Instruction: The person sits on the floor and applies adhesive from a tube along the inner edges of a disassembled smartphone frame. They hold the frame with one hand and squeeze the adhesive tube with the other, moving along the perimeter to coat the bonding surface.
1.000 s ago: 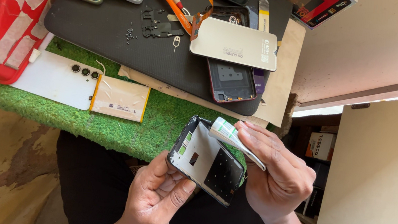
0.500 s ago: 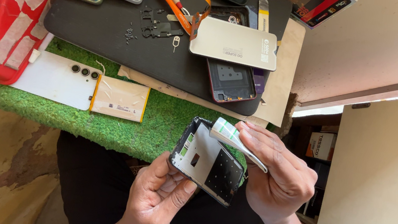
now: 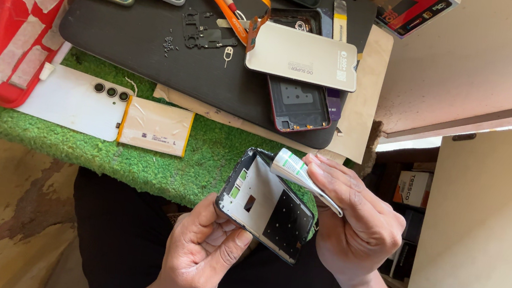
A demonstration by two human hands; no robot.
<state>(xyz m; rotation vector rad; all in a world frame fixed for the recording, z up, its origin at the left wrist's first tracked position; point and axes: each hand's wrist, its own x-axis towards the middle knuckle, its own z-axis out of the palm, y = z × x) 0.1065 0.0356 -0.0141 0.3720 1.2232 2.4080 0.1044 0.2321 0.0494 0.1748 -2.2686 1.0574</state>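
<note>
My left hand [image 3: 200, 251] grips an opened phone frame [image 3: 265, 204] from below, tilted, its bare white and black inside facing up. In my right hand [image 3: 357, 218] is a small white and green glue tube [image 3: 295, 170], pinched between fingers and thumb. The tube's black tip touches the frame's upper edge near its top corner. Both hands hover over my dark-clothed lap, just off the near edge of the green turf mat [image 3: 202, 157].
On the turf lie a white phone back cover [image 3: 69, 101] and a tan battery [image 3: 155, 126]. A black work mat [image 3: 149, 59] holds several phone parts, small screws, orange flex strips and a beige back panel [image 3: 302, 56]. A red taped box [image 3: 5, 15] stands at left.
The tube tip has shifted slightly along the frame's upper edge. Otherwise both hands hold as before.
</note>
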